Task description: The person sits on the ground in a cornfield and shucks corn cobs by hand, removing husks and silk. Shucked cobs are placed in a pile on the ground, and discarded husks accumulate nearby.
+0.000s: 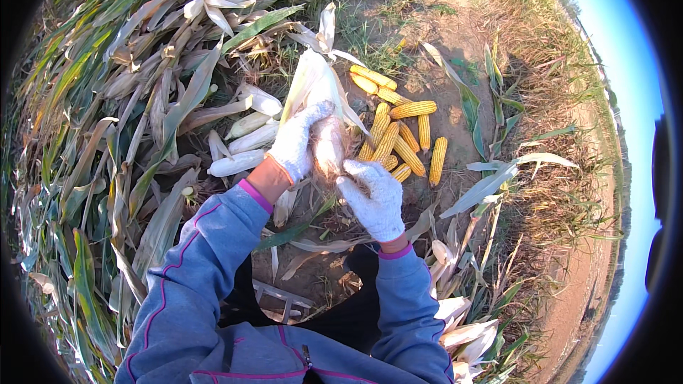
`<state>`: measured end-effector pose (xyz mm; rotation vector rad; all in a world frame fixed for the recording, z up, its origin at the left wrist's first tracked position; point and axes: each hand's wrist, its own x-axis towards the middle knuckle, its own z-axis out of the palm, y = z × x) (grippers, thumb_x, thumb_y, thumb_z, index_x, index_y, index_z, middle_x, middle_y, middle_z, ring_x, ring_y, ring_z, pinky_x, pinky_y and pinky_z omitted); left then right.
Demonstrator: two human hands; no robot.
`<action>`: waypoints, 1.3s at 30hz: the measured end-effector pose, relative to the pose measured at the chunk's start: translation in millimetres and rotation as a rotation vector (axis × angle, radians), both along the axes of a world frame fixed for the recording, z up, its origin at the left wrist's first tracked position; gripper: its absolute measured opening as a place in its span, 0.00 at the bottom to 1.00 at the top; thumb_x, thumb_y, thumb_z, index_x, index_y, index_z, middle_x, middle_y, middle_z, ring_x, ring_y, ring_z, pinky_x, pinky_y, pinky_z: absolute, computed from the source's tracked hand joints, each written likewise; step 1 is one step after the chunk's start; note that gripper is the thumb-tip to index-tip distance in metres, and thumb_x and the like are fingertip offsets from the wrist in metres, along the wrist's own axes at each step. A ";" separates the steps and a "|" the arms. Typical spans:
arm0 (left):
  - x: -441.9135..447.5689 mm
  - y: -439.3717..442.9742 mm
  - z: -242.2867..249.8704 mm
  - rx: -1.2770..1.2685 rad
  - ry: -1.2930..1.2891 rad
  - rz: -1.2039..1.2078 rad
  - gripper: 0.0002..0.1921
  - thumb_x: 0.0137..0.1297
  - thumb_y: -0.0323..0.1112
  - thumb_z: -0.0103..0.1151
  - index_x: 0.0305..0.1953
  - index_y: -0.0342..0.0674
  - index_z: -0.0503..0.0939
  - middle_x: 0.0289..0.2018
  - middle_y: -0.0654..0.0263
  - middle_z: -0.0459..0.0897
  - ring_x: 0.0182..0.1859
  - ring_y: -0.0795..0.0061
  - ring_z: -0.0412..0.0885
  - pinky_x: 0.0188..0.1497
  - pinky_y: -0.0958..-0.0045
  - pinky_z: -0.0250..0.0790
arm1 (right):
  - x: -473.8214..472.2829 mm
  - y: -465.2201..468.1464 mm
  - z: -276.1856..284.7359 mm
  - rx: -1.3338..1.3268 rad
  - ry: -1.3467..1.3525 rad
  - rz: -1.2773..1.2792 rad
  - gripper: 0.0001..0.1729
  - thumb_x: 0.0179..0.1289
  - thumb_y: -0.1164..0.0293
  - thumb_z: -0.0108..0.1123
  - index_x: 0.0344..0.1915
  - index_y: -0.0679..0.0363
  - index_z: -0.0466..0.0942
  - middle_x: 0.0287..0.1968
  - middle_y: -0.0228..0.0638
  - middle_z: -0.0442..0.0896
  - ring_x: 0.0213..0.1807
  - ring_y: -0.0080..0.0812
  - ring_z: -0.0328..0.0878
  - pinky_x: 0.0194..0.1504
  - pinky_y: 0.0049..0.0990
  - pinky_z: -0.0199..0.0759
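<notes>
Both hands wear white knitted gloves. My left hand (pixel 301 141) grips the side of a corn ear in pale husk (pixel 326 136), its husk leaves spreading away from me and brown silk at its near end. At that silky end is my right hand (pixel 373 197), thumb and forefinger on the silk and husk edge; whether they pinch it is hard to tell. Just right of the ear, several bare yellow corn cobs (pixel 387 141) lie in a loose pile on the soil. Ears in white husk (pixel 253 137) lie left of my left hand.
Cut corn stalks with dry and green leaves (pixel 122 90) are heaped along the left. More stalks (pixel 480 224) and pale husks (pixel 464 330) lie at the right. A metal frame (pixel 283 296) shows between my legs. Dry grass (pixel 555 181) borders the ground farther right.
</notes>
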<state>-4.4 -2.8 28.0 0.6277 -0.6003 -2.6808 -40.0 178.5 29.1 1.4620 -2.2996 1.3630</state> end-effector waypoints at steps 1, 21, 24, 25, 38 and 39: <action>-0.4 0.7 -2.2 -0.009 -0.004 -0.006 0.22 0.61 0.28 0.60 0.57 0.41 0.70 0.42 0.60 0.78 0.41 0.65 0.79 0.45 0.61 0.76 | -0.1 -0.2 -0.4 -0.003 0.016 -0.008 0.16 0.52 0.68 0.71 0.42 0.57 0.80 0.37 0.39 0.84 0.36 0.42 0.82 0.36 0.33 0.76; -0.3 4.4 -10.3 -0.126 -0.072 -0.013 0.17 0.63 0.31 0.60 0.53 0.39 0.72 0.39 0.63 0.79 0.39 0.70 0.80 0.41 0.66 0.76 | -1.4 -3.7 -8.4 0.065 0.016 -0.099 0.14 0.55 0.64 0.68 0.40 0.58 0.80 0.35 0.40 0.84 0.33 0.41 0.82 0.34 0.33 0.75; -2.5 3.5 -17.6 -0.129 -0.094 -0.015 0.17 0.64 0.32 0.60 0.53 0.39 0.72 0.38 0.64 0.79 0.38 0.70 0.80 0.41 0.67 0.76 | -0.8 -4.8 -9.0 0.071 0.086 -0.111 0.12 0.54 0.68 0.69 0.37 0.58 0.80 0.34 0.40 0.84 0.33 0.41 0.83 0.34 0.32 0.76; -3.1 4.4 -17.9 -0.126 -0.106 -0.009 0.17 0.64 0.32 0.60 0.52 0.39 0.72 0.38 0.64 0.79 0.38 0.70 0.80 0.41 0.67 0.76 | -0.9 -4.7 -8.9 0.074 0.105 -0.115 0.10 0.53 0.70 0.69 0.36 0.58 0.80 0.34 0.40 0.84 0.33 0.41 0.83 0.34 0.31 0.76; -1.7 11.4 -18.0 -0.189 -0.117 -0.165 0.16 0.64 0.33 0.60 0.51 0.35 0.74 0.37 0.64 0.81 0.38 0.72 0.81 0.41 0.70 0.77 | -6.8 -1.9 -11.5 0.084 0.021 -0.241 0.09 0.52 0.68 0.67 0.34 0.56 0.79 0.28 0.37 0.82 0.28 0.40 0.81 0.29 0.33 0.74; -2.7 12.9 -16.8 -0.196 -0.113 -0.179 0.16 0.64 0.33 0.60 0.51 0.34 0.74 0.37 0.63 0.81 0.38 0.72 0.81 0.42 0.70 0.77 | -11.9 -1.2 -13.3 0.091 0.026 -0.293 0.10 0.52 0.68 0.66 0.34 0.57 0.79 0.28 0.37 0.82 0.27 0.40 0.81 0.30 0.33 0.74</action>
